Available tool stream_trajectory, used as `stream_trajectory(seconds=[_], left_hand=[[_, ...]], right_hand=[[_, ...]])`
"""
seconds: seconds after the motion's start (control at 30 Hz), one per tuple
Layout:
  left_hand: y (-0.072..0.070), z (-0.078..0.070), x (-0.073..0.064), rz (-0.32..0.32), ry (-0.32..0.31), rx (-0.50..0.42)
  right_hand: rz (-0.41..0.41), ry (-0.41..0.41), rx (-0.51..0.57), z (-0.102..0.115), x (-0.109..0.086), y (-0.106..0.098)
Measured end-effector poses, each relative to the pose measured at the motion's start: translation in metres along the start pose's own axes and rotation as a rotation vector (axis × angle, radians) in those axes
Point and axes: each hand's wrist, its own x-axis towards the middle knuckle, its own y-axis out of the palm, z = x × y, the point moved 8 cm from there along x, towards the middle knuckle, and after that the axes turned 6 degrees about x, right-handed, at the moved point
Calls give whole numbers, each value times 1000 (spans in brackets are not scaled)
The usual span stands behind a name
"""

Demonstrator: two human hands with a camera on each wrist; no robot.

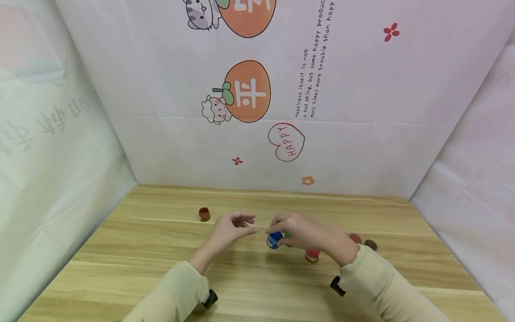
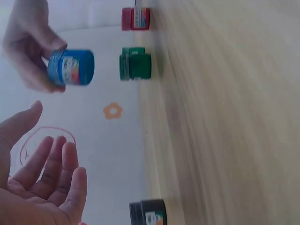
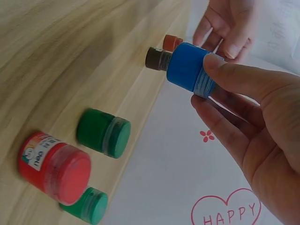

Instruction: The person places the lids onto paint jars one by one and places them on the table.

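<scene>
My right hand holds a blue paint jar by its lid end, between thumb and fingers, above the table. In the right wrist view the jar is tilted, with its clear-rimmed lid end toward the palm. To its left, my left hand is apart from the jar, fingers loosely bent and nothing in them. Beneath and beside the right hand stand a red paint jar and two green jars, one nearer and one farther.
A reddish-brown jar, seemingly uncovered, stands left of the left hand. A dark jar also stands on the wooden table. Two round lid-like pieces, reddish and dark, lie by the right forearm. Printed cloth hangs behind.
</scene>
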Motion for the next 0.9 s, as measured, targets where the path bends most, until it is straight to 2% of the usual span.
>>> stream_trajectory(seconds=[0.2,0.53,0.77,0.9], left_hand=[[-21,5,4,-114,-21,35],[-33,16,5,-176,-58,36],[-42,26,9,-243,-74,48],[-47,32,12,-282,-104,61]], right_hand=[[11,-6,-32,-6,-7,10],[103,125,102,-22,-19,31],[110,151,120,-26,-23,39],[128,153,130,-26,-25,45]])
